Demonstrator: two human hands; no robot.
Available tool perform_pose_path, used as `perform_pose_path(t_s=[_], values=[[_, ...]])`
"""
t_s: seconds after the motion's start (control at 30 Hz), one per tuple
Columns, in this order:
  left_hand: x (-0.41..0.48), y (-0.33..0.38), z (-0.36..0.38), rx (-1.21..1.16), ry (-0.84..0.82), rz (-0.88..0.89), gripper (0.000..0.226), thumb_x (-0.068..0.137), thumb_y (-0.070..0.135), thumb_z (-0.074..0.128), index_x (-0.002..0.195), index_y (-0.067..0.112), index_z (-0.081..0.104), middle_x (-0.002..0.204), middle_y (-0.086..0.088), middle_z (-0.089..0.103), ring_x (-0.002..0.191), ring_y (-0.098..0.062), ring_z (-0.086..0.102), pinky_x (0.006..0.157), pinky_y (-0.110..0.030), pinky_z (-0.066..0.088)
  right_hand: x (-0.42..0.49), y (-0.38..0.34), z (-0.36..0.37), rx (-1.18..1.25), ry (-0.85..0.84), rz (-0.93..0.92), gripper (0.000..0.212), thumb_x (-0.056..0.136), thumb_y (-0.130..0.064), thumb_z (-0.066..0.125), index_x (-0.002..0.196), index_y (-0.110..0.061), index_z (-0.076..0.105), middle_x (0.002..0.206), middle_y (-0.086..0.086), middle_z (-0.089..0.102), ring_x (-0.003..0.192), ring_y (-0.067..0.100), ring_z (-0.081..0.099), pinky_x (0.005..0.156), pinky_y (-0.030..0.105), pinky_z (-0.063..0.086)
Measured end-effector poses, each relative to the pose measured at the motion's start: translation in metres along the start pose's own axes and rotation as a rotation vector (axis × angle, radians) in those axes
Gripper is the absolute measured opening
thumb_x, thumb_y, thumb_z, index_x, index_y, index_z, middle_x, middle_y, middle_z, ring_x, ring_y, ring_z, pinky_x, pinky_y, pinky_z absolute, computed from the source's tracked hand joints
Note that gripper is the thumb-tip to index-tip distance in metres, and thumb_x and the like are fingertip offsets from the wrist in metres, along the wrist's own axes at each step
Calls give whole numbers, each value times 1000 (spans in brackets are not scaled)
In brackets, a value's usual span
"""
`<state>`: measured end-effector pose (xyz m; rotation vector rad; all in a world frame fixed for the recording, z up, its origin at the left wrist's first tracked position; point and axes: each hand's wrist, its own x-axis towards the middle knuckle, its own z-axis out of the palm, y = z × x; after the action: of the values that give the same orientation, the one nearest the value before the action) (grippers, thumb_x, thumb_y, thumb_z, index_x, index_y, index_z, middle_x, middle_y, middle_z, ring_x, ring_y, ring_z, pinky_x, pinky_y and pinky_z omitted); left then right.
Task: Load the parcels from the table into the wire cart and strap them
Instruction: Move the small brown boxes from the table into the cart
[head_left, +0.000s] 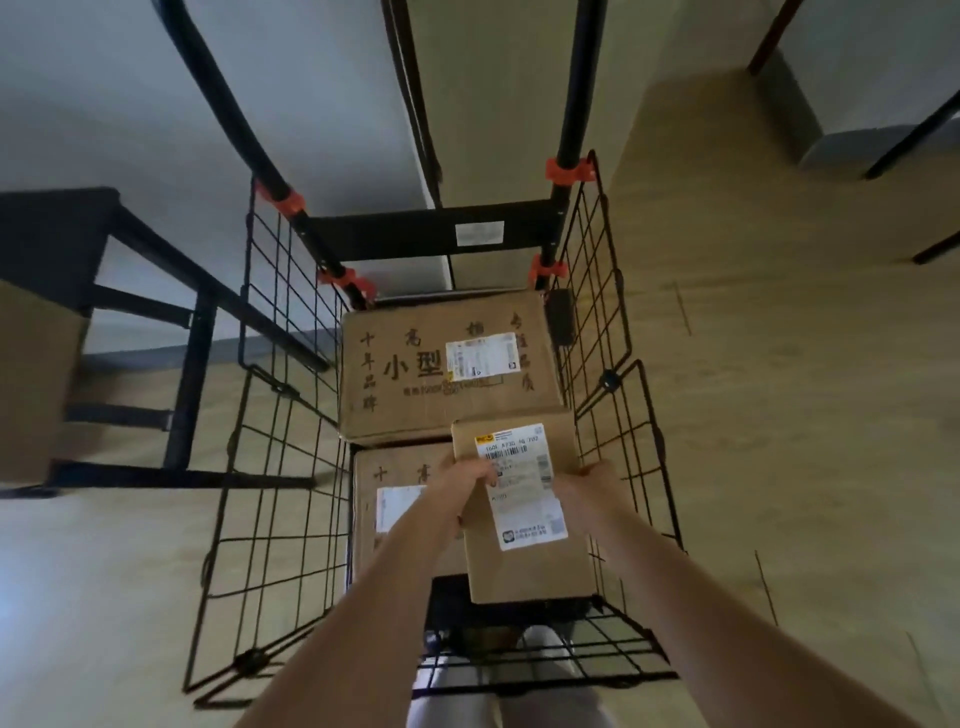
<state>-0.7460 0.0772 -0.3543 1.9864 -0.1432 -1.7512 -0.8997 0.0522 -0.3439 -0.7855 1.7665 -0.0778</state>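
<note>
The wire cart (291, 431) is a black grid with orange clips (569, 170) on its black frame. The three cardboard parcels are brown: the far one (447, 364) carries dark printed characters and a white label, and the small parcel (524, 514) a white label with a yellow corner and black barcodes. The floor (779, 415) is pale wood-grain.

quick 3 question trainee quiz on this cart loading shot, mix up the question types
1. True or false: both hands are on the small parcel.
2. How many parcels are visible in the wire cart, counting the held one?
3. Multiple choice: the clips on the cart's frame are A) orange B) blue C) green.

Key:
1. True: the left hand and the right hand grip its sides.
2. Three: the far large parcel, the near large parcel and the small one.
3. A: orange clips.
</note>
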Motion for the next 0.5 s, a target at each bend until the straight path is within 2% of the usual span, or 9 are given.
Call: perform_pose_path(t_s=[0.07,0.1,0.17,0.23,0.3,0.37,0.43,0.5], values=[[17,-7,1,17,-2,-42,50,69,7,62,118,13,60,106,-9,69,102,-28,63,97,-51,49,14,2,7,12,17,45,42,93,-12,62,127,-1,42,101,10,63,93,29,65,43,23,44],[24,-9,2,20,-2,-57,50,70,7,63,120,12,60,106,-10,70,103,-28,63,96,-50,50,24,6,11,7,33,56,44,92,-14,62,129,-2,42,95,9,62,87,27,65,43,23,43],[41,-14,4,30,6,-92,51,73,8,64,123,11,58,109,-10,69,103,-29,64,95,-49,51,46,14,21,-18,41,99,35,92,-14,60,121,-1,44,86,5,59,75,22,62,45,24,43],[57,-18,6,62,3,-118,48,73,10,64,121,11,59,111,-11,68,106,-30,63,97,-51,50,62,20,31,-18,37,163,27,92,-9,57,115,-1,46,86,8,62,72,22,63,47,29,50],[72,-22,9,97,-15,-134,37,77,8,62,113,10,64,109,-11,70,105,-29,64,98,-51,50,80,29,40,-2,58,209,29,91,-10,56,119,-2,51,92,11,67,77,25,69,60,39,61],[88,-26,13,139,-55,-139,41,71,12,63,112,11,64,108,-9,70,105,-28,64,98,-50,49,95,36,48,-2,80,242,30,92,-14,53,120,-3,52,93,11,67,81,27,71,71,42,62],[107,-31,19,172,-76,-152,58,62,15,62,120,14,61,111,-6,68,109,-27,61,99,-52,48,113,43,53,9,99,280,35,94,-17,50,125,-1,51,97,12,67,78,24,68,61,35,59],[129,-37,23,165,-91,-178,64,67,9,60,130,15,52,118,-7,65,112,-29,58,99,-51,47,127,48,57,-3,121,313,37,95,-16,48,128,0,49,99,12,67,73,21,65,48,28,47]])
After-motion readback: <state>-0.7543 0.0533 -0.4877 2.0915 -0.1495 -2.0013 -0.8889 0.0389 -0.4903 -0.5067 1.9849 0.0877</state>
